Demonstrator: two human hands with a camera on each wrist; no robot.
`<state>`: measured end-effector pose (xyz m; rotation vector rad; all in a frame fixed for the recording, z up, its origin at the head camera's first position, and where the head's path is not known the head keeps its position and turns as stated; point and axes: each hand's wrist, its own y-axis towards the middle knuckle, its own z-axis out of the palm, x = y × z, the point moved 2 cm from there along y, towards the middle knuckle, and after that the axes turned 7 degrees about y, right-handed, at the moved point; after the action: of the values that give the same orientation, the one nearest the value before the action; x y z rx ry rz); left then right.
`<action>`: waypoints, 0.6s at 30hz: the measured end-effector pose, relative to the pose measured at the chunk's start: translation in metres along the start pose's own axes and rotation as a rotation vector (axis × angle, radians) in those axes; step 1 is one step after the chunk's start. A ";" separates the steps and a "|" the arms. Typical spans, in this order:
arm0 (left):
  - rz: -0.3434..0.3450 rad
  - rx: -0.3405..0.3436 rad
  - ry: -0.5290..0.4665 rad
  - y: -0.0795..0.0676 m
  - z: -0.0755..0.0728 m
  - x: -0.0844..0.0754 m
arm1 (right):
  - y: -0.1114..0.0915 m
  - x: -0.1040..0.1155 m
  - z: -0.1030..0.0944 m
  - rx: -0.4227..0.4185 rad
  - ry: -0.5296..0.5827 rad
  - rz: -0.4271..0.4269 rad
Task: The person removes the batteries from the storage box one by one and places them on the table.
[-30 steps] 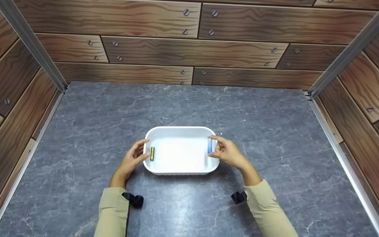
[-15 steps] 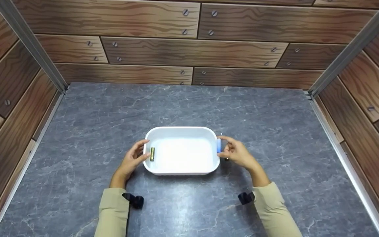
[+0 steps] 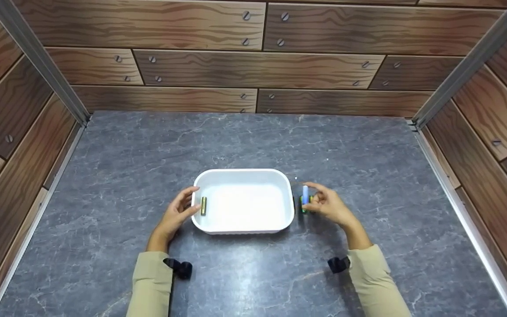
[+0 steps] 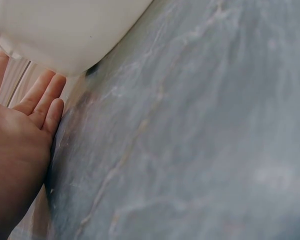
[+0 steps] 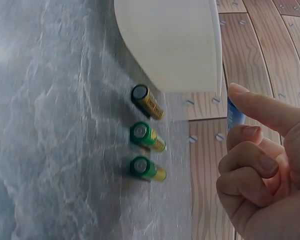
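Thumb and fingertips of my right hand [image 3: 330,206] pinch a blue battery [image 3: 305,194] upright, out past the right side of the white tub [image 3: 242,231]. In the right wrist view its blue side [image 5: 234,116] shows partly behind the thumb and index finger. Below it, three batteries stand in a row on the table: a black and gold one [image 5: 148,102] and two green and gold ones, a middle one [image 5: 149,136] and an end one [image 5: 148,168]. My left hand [image 3: 178,213] touches the tub's left rim with extended fingers. Inside the tub, close to the left thumb, is a gold and dark battery [image 3: 203,206].
The grey marbled tabletop [image 3: 192,145] surrounds the tub. Wood-patterned panels [image 3: 253,66] rise at the back and both sides, with metal rails [image 3: 458,207] along the edges. A black wrist camera [image 3: 339,265] sits at each cuff.
My right hand has carried the blue battery rightward, from over the tub's right end to above the standing batteries, which now show partly. The left hand and tub stay put.
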<state>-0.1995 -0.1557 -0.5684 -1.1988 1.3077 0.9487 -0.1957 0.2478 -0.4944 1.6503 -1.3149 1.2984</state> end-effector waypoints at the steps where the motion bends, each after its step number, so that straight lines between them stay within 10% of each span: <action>1: 0.004 0.000 -0.002 0.000 0.000 0.000 | 0.000 -0.001 -0.002 -0.004 0.001 0.005; 18: 0.007 -0.001 -0.017 0.000 0.000 0.001 | -0.007 -0.022 -0.024 -0.056 -0.040 0.104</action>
<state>-0.1997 -0.1558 -0.5698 -1.1848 1.2989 0.9630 -0.1958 0.2787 -0.5076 1.5954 -1.4647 1.2827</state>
